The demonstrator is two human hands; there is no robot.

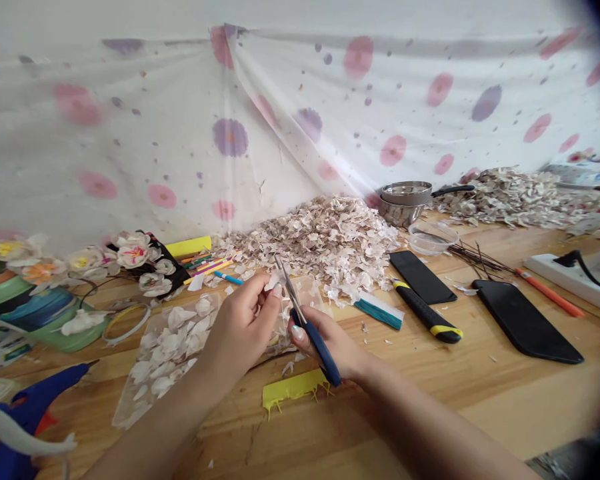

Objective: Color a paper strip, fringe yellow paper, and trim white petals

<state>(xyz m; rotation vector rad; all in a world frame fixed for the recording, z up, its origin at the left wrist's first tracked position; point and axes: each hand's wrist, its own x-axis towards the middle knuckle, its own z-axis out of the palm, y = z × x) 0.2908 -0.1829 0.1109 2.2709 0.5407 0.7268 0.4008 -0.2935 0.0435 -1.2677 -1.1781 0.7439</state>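
Between the fingertips of my left hand (253, 310) is a thin whitish petal (274, 281), pinched and held up over the table. My right hand (333, 343) grips a pair of scissors (316, 340) with dark blue handles; the blades point up and away, close beside the petal. Whether the blades touch it I cannot tell. Beneath my hands lies a clear plastic sheet (125, 407) with loose pale petals (167, 347) spread on it. A yellow strip with a fringed edge (293, 390) rests just below the scissors.
A large heap of dry petals (330, 240) lies against the curtained wall. To the right are two phones (527, 320), a black-and-yellow cutter (427, 313), metal pans (405, 200) and a power strip (575, 277). On the left stand a blue glue gun (35, 407) and petal flowers (133, 253).
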